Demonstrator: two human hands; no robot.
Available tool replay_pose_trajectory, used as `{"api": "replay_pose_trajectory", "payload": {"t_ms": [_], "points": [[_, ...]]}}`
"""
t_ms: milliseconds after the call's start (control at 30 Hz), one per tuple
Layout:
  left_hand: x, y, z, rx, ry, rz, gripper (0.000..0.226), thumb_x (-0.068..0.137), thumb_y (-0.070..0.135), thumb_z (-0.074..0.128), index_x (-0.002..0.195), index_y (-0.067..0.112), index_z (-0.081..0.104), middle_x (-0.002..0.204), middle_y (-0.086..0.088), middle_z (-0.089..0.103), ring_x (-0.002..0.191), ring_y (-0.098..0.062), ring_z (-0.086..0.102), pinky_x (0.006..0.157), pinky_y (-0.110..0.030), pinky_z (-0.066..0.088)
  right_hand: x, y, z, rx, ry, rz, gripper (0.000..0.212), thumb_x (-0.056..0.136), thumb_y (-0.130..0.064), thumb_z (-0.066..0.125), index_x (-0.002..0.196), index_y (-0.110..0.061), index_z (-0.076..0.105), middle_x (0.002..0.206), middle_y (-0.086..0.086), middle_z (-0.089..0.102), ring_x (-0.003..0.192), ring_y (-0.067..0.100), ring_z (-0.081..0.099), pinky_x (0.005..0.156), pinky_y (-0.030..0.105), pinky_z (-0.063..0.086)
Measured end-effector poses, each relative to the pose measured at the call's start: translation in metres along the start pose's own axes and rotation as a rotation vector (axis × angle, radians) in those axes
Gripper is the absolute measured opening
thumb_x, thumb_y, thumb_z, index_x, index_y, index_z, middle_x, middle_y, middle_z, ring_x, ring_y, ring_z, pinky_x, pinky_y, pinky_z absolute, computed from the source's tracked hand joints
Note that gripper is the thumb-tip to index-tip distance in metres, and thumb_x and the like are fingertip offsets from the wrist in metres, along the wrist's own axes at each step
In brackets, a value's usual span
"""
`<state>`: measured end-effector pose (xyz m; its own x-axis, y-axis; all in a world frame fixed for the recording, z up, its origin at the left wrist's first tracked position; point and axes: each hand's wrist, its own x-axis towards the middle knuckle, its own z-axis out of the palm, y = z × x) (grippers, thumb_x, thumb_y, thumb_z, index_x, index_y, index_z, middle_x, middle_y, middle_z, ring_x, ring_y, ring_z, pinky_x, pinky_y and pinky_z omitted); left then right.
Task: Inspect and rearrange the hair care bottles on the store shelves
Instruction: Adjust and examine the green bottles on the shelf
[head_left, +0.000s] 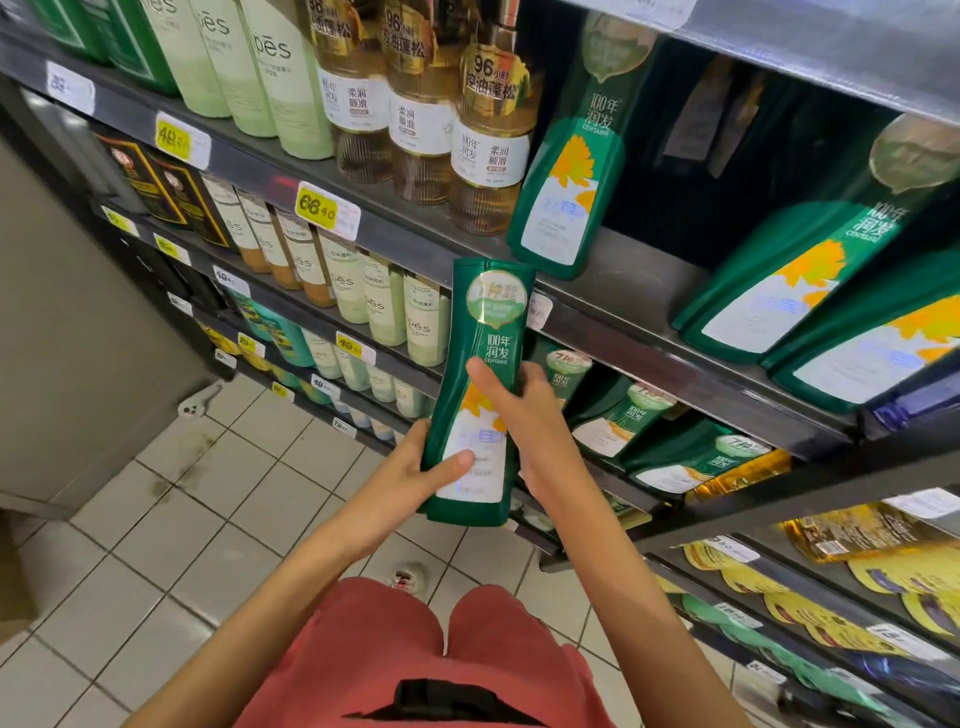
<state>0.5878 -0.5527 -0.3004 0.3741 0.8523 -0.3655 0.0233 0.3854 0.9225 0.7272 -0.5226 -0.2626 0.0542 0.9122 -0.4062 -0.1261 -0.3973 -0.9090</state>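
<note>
Head view: above the red shorts (395, 649), both forearms reach forward and hold a green bottle (480, 384) in the air just before the shelf edge (613, 312). Its long axis runs almost upright, leaning slightly right, round-sticker end up. The left hand (415, 467) grips the lower part, thumb pressed across the white label, fingers hidden behind. The right hand (524, 415) curls round the right edge, thumb on the front. Beyond, a matching bottle (566, 171) stands beside amber bottles (491, 145).
</note>
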Motion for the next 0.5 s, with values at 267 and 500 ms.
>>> {"api": "replay_pose_trajectory", "payload": {"t_ms": [267, 500], "points": [[0.004, -0.002, -0.009, -0.223, -0.019, 0.005, 0.052, 0.083, 0.022, 0.053, 0.133, 0.014, 0.04, 0.126, -0.007, 0.061, 0.115, -0.021, 0.058, 0.096, -0.033, 0.048, -0.008, 0.016, -0.004, -0.138, -0.168, -0.001, 0.018, 0.092, -0.027, 0.059, 0.107, -0.022, 0.053, 0.098, -0.009, 0.064, 0.071, -0.011, 0.064, 0.057, 0.008, 0.048], [0.001, -0.001, -0.038, 0.228, 0.026, 0.201, 0.046, 0.087, 0.007, 0.06, 0.122, 0.029, 0.041, 0.12, 0.008, 0.058, 0.11, -0.007, 0.057, 0.092, -0.019, 0.047, -0.008, 0.024, -0.005, -0.228, -0.259, -0.244, 0.032, 0.085, -0.006, 0.066, 0.109, -0.025, 0.058, 0.104, -0.009, 0.069, 0.094, 0.002, 0.065, 0.079, 0.017, 0.051]]}}
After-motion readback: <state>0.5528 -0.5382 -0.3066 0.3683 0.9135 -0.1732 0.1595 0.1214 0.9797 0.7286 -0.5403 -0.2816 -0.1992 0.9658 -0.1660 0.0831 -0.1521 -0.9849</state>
